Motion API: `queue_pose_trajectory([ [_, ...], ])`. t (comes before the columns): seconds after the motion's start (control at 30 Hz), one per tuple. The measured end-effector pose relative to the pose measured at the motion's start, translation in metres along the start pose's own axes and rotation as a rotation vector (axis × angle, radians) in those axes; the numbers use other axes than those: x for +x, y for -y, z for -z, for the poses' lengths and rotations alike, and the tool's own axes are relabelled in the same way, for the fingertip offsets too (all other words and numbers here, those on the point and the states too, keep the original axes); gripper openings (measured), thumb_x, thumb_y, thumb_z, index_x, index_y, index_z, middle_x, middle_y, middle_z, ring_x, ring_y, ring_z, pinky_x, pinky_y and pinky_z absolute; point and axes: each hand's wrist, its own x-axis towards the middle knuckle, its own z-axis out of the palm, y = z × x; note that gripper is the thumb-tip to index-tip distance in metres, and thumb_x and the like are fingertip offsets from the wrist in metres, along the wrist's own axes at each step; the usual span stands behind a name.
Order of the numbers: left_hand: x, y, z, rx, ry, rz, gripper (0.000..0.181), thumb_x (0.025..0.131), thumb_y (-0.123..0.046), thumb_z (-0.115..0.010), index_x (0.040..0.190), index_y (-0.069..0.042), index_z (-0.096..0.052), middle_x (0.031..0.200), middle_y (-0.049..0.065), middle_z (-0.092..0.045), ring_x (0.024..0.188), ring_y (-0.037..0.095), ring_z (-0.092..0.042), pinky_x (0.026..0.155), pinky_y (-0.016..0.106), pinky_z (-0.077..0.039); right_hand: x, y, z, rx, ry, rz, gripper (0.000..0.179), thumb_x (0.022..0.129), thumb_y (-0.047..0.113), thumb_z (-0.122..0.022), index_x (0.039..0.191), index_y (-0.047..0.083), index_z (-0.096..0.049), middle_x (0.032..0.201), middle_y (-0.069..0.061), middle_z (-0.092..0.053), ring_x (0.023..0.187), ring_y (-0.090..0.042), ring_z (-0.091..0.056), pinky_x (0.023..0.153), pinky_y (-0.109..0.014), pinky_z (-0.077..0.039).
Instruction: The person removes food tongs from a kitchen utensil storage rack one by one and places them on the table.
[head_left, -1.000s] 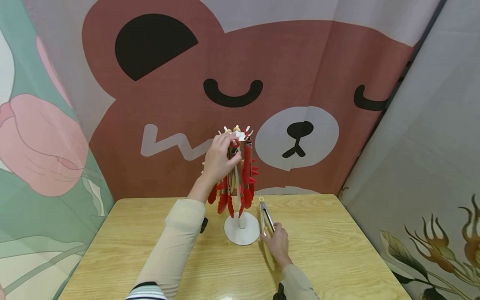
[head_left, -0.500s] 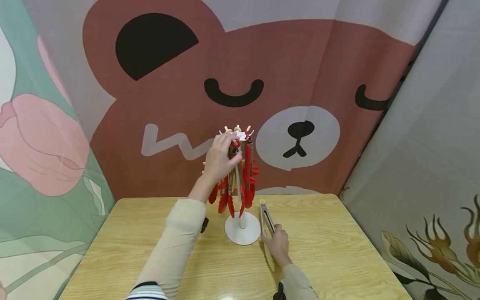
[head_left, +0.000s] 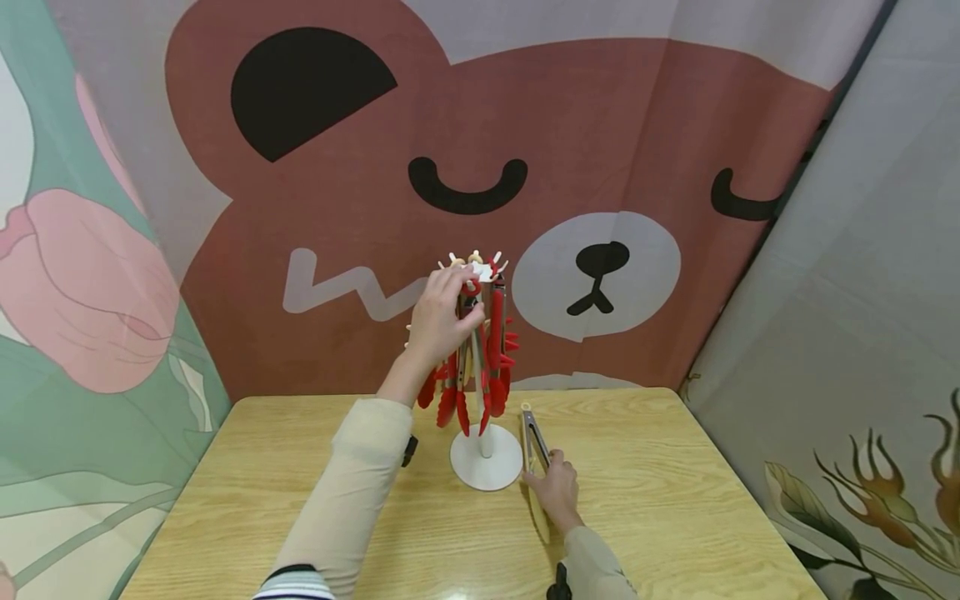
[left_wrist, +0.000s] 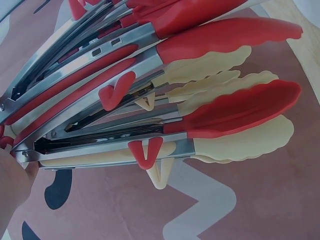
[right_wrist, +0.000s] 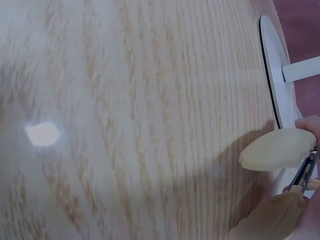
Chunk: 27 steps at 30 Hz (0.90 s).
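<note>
A white stand holds several hanging tongs, some with red tips and some with cream tips. My left hand is at the stand's top, thumb and fingers about the ringed upper end of red tongs; the exact grip is partly hidden. Cream tongs hang beside them in the left wrist view. Right of the stand's base, my right hand grips another pair of cream tongs by the middle, ring end pointing away. Their two cream tips are spread apart in the right wrist view.
Everything is at a light wooden table. A curtain with a printed bear hangs behind it, and a grey curtain borders the right side. White pegs stick out around the stand's top.
</note>
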Motion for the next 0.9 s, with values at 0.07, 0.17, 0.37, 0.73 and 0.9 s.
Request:
queue_pose_trajectory([
  [0.07,0.0,0.0001,0.0,0.0,-0.002,0.0,0.044,0.077,-0.013,-0.065,0.117,0.0,-0.053,0.121,0.013,-0.051,0.109,0.024,-0.042,0.086,0.035,-0.043,0.0005,-0.0001,-0.0001,-0.002,0.007,-0.004,0.064,0.064,0.029,-0.075,0.11,-0.005,-0.047,0.085,-0.021,-0.054,0.075,-0.033,-0.052,0.061,-0.044,-0.043],
  [0.17,0.0,0.0001,0.0,0.0,-0.001,0.001,0.044,0.077,-0.013,-0.065,0.117,0.0,-0.053,0.121,0.013,-0.051,0.109,0.024,-0.042,0.086,0.035,-0.043,0.0008,0.0003,-0.0001,-0.002,0.013,-0.009,0.064,0.065,0.029,-0.074,0.111,-0.006,-0.047,0.086,-0.022,-0.053,0.076,-0.034,-0.052,0.061,-0.044,-0.043],
  [0.37,-0.0002,0.0003,-0.0002,0.0,0.001,0.0,0.043,0.078,-0.013,-0.064,0.117,0.0,-0.053,0.122,0.013,-0.051,0.111,0.024,-0.042,0.087,0.035,-0.042,0.002,-0.002,-0.001,-0.023,0.005,-0.006,0.063,0.065,0.028,-0.074,0.11,-0.006,-0.047,0.085,-0.022,-0.053,0.075,-0.034,-0.052,0.06,-0.044,-0.043],
  [0.73,-0.0006,0.0026,-0.0011,0.001,-0.006,-0.011,0.043,0.077,-0.013,-0.064,0.117,0.0,-0.053,0.121,0.012,-0.051,0.112,0.024,-0.041,0.088,0.035,-0.041,0.0025,-0.0017,-0.0026,-0.03,0.006,-0.011,0.065,0.063,0.029,-0.076,0.109,-0.006,-0.048,0.085,-0.022,-0.053,0.075,-0.035,-0.052,0.06,-0.046,-0.043],
  [0.9,-0.0008,0.0035,-0.0019,-0.004,-0.005,-0.01,0.043,0.077,-0.013,-0.064,0.117,-0.001,-0.053,0.121,0.012,-0.051,0.112,0.023,-0.041,0.089,0.035,-0.04,0.0021,-0.0009,-0.0022,-0.034,0.008,-0.008,0.064,0.062,0.029,-0.076,0.108,-0.006,-0.048,0.083,-0.022,-0.053,0.075,-0.035,-0.053,0.059,-0.046,-0.043],
])
